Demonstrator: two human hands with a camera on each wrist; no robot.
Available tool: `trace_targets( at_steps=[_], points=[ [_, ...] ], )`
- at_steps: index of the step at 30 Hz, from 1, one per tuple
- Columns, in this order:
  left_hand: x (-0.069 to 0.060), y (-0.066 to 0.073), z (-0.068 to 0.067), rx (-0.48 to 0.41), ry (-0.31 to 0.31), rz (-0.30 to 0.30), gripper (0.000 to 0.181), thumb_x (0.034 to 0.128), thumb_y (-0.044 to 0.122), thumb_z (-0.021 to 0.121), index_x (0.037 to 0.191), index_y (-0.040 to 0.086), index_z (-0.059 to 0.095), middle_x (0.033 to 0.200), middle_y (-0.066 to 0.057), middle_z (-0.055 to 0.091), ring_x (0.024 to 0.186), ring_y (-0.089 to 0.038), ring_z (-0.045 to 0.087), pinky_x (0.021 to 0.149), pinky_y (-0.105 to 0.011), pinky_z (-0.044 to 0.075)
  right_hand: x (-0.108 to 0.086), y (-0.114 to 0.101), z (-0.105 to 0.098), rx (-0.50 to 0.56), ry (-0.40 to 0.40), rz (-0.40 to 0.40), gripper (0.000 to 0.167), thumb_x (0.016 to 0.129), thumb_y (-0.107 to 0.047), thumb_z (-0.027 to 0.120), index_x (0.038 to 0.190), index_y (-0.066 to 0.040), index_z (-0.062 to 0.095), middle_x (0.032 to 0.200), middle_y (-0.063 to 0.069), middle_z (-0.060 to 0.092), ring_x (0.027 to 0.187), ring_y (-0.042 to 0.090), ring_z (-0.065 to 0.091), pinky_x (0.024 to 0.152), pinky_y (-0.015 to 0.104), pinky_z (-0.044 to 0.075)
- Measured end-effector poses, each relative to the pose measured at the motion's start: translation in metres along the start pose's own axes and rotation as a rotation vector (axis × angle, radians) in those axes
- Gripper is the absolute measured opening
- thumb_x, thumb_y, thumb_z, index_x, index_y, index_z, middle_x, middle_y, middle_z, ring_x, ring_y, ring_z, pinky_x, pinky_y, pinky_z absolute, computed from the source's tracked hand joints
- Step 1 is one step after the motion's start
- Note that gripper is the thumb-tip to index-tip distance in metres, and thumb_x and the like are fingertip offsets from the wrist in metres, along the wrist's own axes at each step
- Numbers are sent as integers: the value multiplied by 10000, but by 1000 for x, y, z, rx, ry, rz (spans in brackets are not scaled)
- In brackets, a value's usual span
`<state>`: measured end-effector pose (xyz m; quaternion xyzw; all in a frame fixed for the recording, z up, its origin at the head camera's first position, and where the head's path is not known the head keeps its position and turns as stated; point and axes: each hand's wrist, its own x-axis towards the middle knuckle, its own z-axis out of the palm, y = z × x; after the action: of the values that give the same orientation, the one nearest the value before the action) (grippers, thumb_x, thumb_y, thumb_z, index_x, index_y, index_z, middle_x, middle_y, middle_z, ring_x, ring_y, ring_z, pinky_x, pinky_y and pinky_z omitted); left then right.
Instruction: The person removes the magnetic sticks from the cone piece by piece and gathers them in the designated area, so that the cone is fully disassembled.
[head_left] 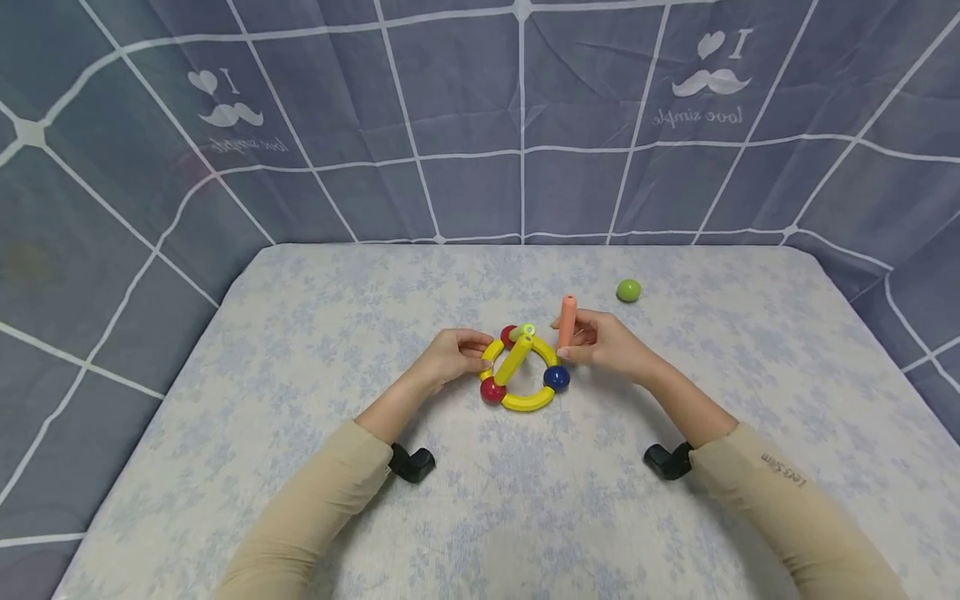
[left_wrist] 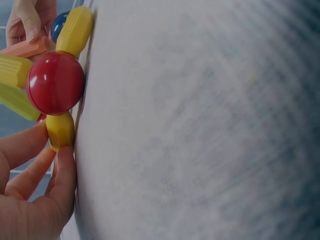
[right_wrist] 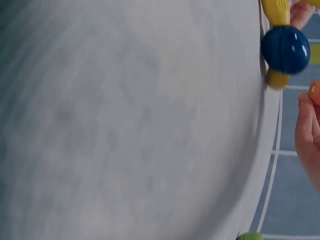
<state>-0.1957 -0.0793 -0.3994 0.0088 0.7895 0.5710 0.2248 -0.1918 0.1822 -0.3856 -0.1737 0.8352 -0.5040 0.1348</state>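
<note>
A ring of yellow curved rods [head_left: 528, 403] and balls lies on the table: a red ball [head_left: 492, 391] at front left, another red ball [head_left: 510, 336] at the back, a blue ball [head_left: 557, 379] at right. From the front red ball a straight yellow rod [head_left: 513, 362] slants upward; a light green rod [head_left: 521, 332] rises from the back one. My left hand [head_left: 444, 360] pinches the ring's left curved rod [left_wrist: 61, 132] between thumb and fingers. Just right of the ring, my right hand [head_left: 613, 346] grips an orange rod [head_left: 567, 320], held nearly upright and apart from the blue ball [right_wrist: 286, 50].
A green ball [head_left: 628, 290] sits behind the right hand, toward the table's far edge. The table [head_left: 480, 517] has a pale floral cover. Dark grey curtains [head_left: 465, 100] with white lines hang behind and at both sides. Black wrist mounts [head_left: 412, 463] stick out near both sleeves.
</note>
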Motion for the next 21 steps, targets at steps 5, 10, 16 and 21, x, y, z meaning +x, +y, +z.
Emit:
trace_targets(
  at_steps=[5, 10, 16, 21],
  points=[
    [0, 0, -1, 10, 0, 10, 374, 822, -40, 666, 1188, -18, 595, 1110, -136, 586, 964, -220, 551, 764, -231, 510, -4, 3, -11, 15, 72, 43, 506, 819, -43, 701, 1277, 48, 506, 1067, 208, 612, 882, 227, 614, 734, 240, 500],
    [-1, -1, 0, 4, 6, 9, 369, 819, -44, 667, 1182, -17, 601, 1097, -139, 590, 955, -221, 553, 765, -237, 513, -13, 6, -25, 15, 133, 101, 625, 820, -64, 707, 1352, 44, 398, 1051, 202, 595, 853, 160, 600, 716, 245, 498],
    [-2, 0, 1, -6, -4, 26, 370, 814, -61, 661, 1178, -25, 599, 1078, -138, 598, 946, -217, 563, 760, -248, 518, -27, 11, -44, 41, 175, 130, 643, 833, -82, 693, 1360, 48, 348, 1067, 210, 576, 817, 71, 587, 737, 306, 504],
    [-1, -1, 1, 2, -1, 32, 366, 813, -68, 659, 1173, -31, 601, 1063, -136, 604, 930, -210, 566, 755, -246, 518, -36, 17, -60, 10, 207, 140, 599, 843, -118, 691, 1339, 37, 392, 1060, 158, 555, 810, 60, 587, 735, 315, 509]
  ],
)
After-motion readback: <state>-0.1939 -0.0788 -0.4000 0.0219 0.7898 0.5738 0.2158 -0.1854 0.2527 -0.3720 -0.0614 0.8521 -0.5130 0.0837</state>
